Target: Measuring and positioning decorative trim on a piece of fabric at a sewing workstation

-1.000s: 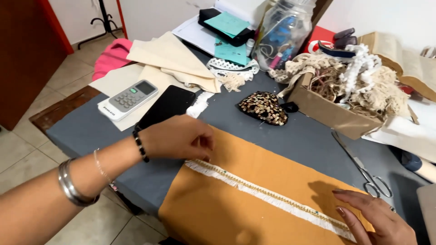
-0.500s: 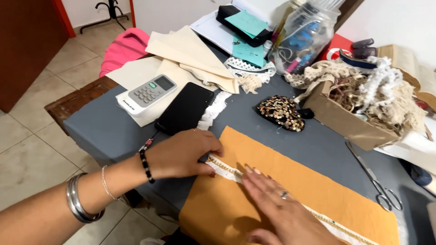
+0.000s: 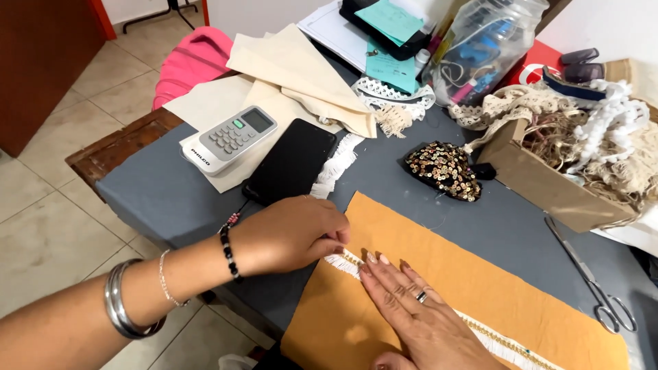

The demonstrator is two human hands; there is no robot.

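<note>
A mustard-yellow cloth (image 3: pixel 480 274) lies flat on the grey table (image 3: pixel 157 195). A white fringe trim with gold beading (image 3: pixel 510 346) runs across it from left to lower right. My left hand (image 3: pixel 291 233) rests at the cloth's left edge, fingers curled, pinching the trim's end. My right hand (image 3: pixel 415 315) lies flat on the cloth, palm down, fingers together, pressing on the trim just right of the left hand.
A black phone (image 3: pixel 291 161) and white remote (image 3: pixel 229 137) sit behind my left hand. A sequined patch (image 3: pixel 442 170), a cardboard box of lace trims (image 3: pixel 569 171), scissors (image 3: pixel 593 277), cream cloths (image 3: pixel 295 68) and a plastic jar (image 3: pixel 483 41) stand further back.
My right hand has slid left along the trim from the cloth's right end to beside my left hand. The view has moved closer to the table.
</note>
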